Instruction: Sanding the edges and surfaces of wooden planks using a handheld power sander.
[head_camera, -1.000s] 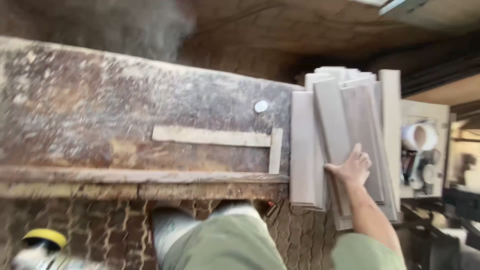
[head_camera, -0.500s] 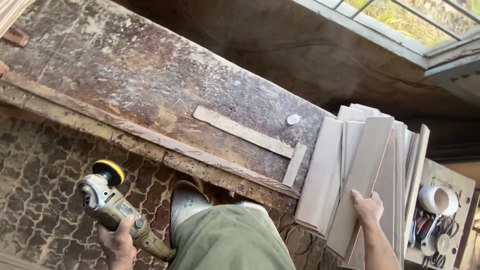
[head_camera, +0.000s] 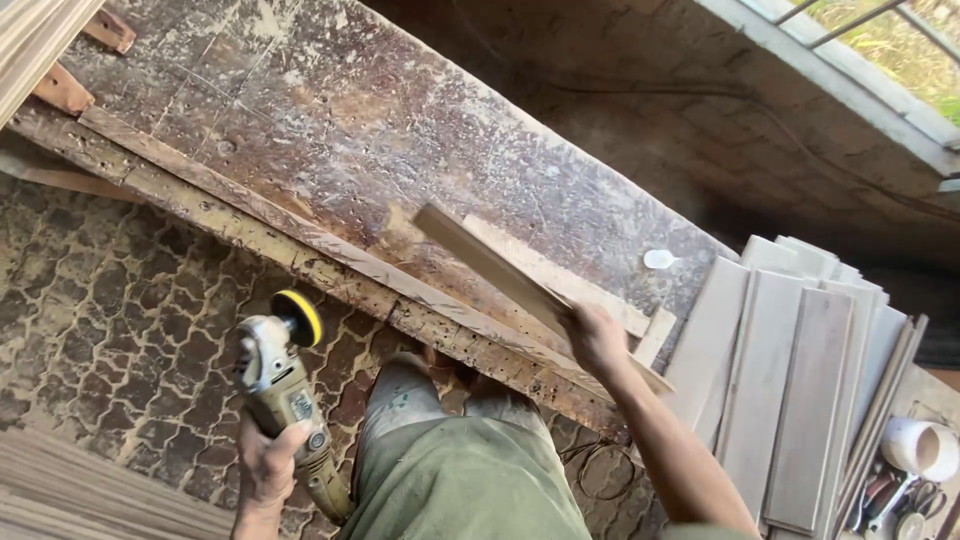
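Observation:
My right hand (head_camera: 594, 338) grips one end of a pale wooden slat (head_camera: 488, 262) and holds it tilted above the worn workbench (head_camera: 330, 130). Under the slat, two thin strips (head_camera: 648, 322) lie in an L shape on the bench top. My left hand (head_camera: 265, 468) holds an angle grinder (head_camera: 283, 385) with a yellow sanding disc, down beside my left leg over the patterned floor. A stack of pale slats (head_camera: 775, 375) sits at the right end of the bench, just right of my right arm.
A small white round lid (head_camera: 658, 259) lies on the bench near the stack. A white cup (head_camera: 920, 445) and small tools sit at far right. Wood blocks (head_camera: 85, 60) lie at the bench's left end. Boards (head_camera: 90, 500) lie on the floor, lower left.
My right hand has left the stack with one slat and swung it left over the bench. The grinder in my left hand has stayed low by my leg.

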